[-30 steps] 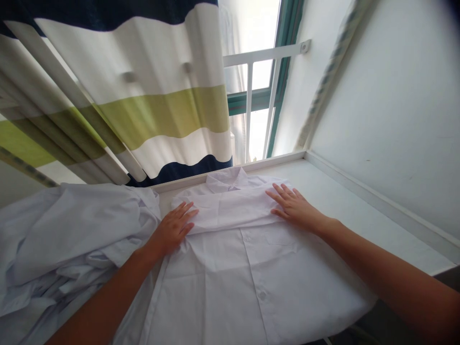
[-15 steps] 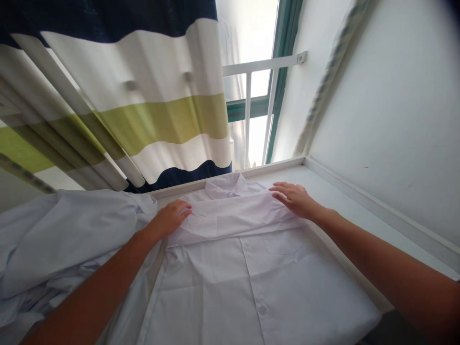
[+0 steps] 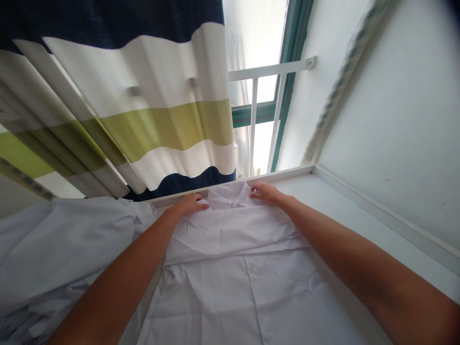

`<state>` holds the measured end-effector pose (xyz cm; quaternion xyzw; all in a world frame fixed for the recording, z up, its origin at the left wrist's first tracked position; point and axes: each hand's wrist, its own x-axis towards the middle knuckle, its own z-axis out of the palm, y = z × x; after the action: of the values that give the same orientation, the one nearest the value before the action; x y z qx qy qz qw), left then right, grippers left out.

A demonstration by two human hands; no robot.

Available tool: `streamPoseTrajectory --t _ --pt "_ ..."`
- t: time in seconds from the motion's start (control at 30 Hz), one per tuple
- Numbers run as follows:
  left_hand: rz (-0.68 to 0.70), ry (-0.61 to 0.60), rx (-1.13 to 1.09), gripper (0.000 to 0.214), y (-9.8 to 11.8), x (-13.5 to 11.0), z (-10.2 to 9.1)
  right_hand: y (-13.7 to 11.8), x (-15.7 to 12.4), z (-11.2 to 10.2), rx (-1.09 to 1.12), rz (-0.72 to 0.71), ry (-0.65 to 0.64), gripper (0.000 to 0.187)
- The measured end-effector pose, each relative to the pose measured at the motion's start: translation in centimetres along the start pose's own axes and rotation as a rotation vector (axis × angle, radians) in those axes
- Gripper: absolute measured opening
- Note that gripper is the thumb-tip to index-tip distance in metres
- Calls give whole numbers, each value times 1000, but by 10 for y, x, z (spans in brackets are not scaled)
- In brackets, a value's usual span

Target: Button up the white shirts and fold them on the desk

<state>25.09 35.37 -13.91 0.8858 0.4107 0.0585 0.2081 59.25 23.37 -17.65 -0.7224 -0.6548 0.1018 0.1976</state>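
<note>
A white button-up shirt [image 3: 230, 292] lies front up, its sleeves folded across the chest in a wide band below the collar [image 3: 228, 195]. My left hand [image 3: 191, 203] is at the shoulder just left of the collar, thumb and fingers closed on the cloth. To the right of the collar, my right hand [image 3: 266, 192] pinches the shirt's edge close to the collar point. Part of the fingertips of both hands is hidden by the fabric. A chest pocket and the button placket show below the band.
Crumpled white clothes [image 3: 72, 239] are heaped at the left. The white surface has a raised rim [image 3: 377, 211] at the back and right. Behind it hang a striped curtain [image 3: 161, 120] and a white rail [image 3: 269, 70] before a window. A white wall [image 3: 406, 120] rises at the right.
Both hands have moved inward and away from me, from the outer ends of the folded band to either side of the collar. The view has shifted slightly.
</note>
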Motion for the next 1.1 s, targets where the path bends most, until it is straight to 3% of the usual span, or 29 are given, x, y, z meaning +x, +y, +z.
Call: streamPoseTrajectory --t 0.07,0.17,0.33,0.47,0.6,0.7,0.87,0.97,1.1 --pt "61 -22 -7 39 3 1 -5 -2 3 1 22 -44 20 25" --pt "96 56 -5 37 1 -1 -14 -2 7 -1 34 -57 87 27" --pt "26 211 104 41 -14 2 -34 -8 31 -8 -9 -34 166 28" --pt "-60 222 307 50 -26 16 -48 -21 67 -14 -72 -24 186 31" --pt "-123 212 364 55 -34 28 -43 -35 93 -11 -113 -38 170 29" --pt "-141 275 389 54 -29 21 -30 -44 94 -8 -128 -38 204 31" --pt "-87 572 485 38 -7 -35 -18 -35 46 -19 -131 -50 417 37" --pt "-27 554 513 31 -8 -91 -14 -5 -13 -29 -108 -23 519 36" --pt "-40 416 420 41 -32 -156 3 38 -98 -29 -80 65 372 40"
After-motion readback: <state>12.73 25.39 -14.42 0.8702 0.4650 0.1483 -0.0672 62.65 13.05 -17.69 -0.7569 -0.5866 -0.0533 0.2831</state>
